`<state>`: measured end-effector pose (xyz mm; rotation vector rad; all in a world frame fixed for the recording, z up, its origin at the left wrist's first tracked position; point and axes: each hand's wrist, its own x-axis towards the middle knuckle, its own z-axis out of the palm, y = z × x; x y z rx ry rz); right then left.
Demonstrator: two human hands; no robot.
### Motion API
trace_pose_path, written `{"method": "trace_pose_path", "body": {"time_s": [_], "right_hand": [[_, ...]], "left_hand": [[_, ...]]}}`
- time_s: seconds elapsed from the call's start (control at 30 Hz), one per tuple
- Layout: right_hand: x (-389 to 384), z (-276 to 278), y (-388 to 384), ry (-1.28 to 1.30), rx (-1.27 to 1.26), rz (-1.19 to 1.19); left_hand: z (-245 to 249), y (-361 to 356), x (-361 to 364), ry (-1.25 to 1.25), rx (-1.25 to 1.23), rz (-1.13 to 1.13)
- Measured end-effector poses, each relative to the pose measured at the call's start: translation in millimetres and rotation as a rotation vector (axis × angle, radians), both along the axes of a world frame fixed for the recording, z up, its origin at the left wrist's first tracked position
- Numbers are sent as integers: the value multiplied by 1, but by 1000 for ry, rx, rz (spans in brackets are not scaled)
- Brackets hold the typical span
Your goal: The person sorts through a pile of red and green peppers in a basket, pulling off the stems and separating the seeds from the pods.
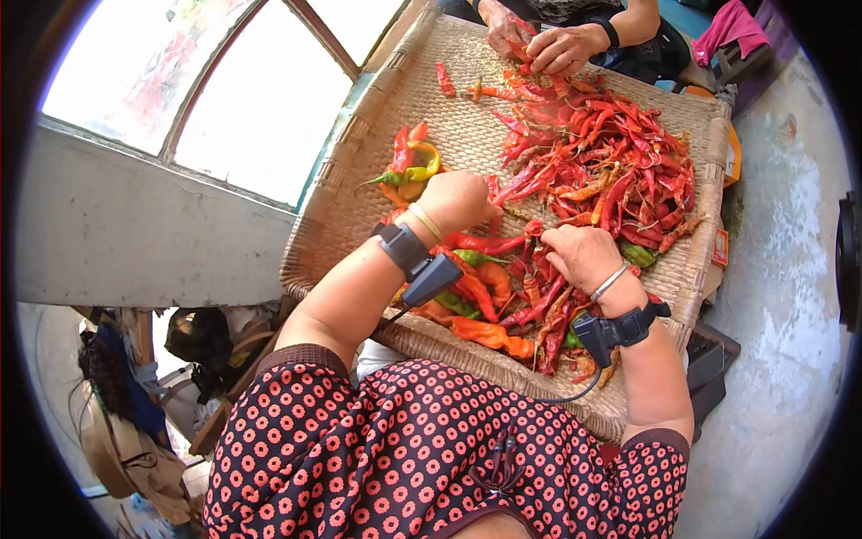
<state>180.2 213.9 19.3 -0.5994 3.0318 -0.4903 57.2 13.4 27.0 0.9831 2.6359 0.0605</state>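
A big woven tray [449,117] rests on my lap, heaped with red chili peppers [611,162]. My left hand [460,199] is curled closed over the chilies near the tray's middle, beside a small group of green and orange peppers [413,166]. My right hand [584,256] presses down into the red chilies at the near side, fingers bent around some of them. Both wrists carry black strapped devices with a cable. What the left fist holds is hidden.
Across the tray another person's two hands [548,40] pick through chilies at the far edge. A pale wall and arched window lie left, a concrete floor right. Bags [193,346] sit on the floor at lower left.
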Motion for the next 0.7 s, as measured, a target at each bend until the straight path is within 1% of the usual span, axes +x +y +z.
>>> {"method": "trace_pose_path", "body": {"time_s": [0.03,0.1,0.27,0.37,0.43,0.47,0.5,0.57,0.63,0.7], "right_hand": [[0,-1,-2,-4,5,29],[1,-3,-5,-1,33,40],[1,-7,-4,-3,56,37],[1,-8,-3,-19,51,19],[1,-7,-3,-36,60,15],[1,-8,-3,-35,59,16],[1,-8,-2,-30,57,22],[1,-7,-3,-26,55,28],[2,-3,-5,-11,36,15],[3,0,-7,-28,47,20]], "left_hand": [[0,3,4,2,1,3],[0,6,8,88,-10,-31],[-16,4,-2,113,0,-24],[0,-4,-11,5,169,5],[15,-8,-23,-44,311,170],[12,-10,-28,-10,539,278],[13,-13,-31,85,621,328],[18,-17,-32,104,372,295],[14,-10,-23,-16,141,172],[5,2,-5,-2,9,91]]}}
